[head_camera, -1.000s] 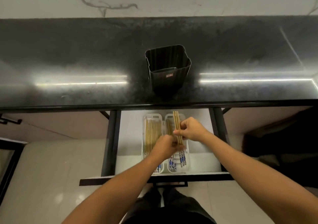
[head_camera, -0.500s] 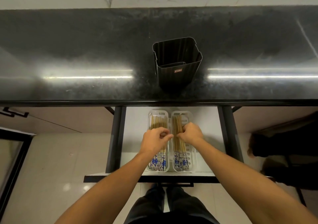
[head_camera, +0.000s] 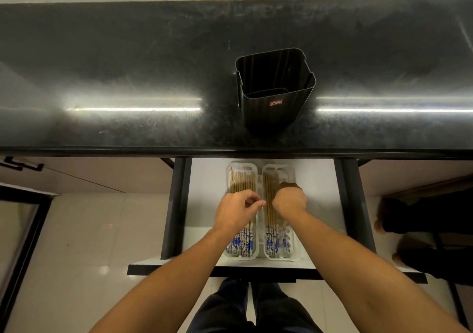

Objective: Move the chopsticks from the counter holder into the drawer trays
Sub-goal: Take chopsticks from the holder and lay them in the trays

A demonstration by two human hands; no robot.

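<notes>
The right hand has dropped onto the brown, blue-ended chopsticks in the right clear plastic tray, its grip curled on them, their length running straight away from it; the left hand, half-curled and empty, hovers just beside.

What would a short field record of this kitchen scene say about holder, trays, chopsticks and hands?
holder: black ribbed plastic holder, upright on dark counter, looks empty
trays: two clear plastic trays side by side in open white drawer
chopsticks: wooden, blue-patterned ends, lying in both trays
left hand: over left tray
right hand: over right tray
</notes>
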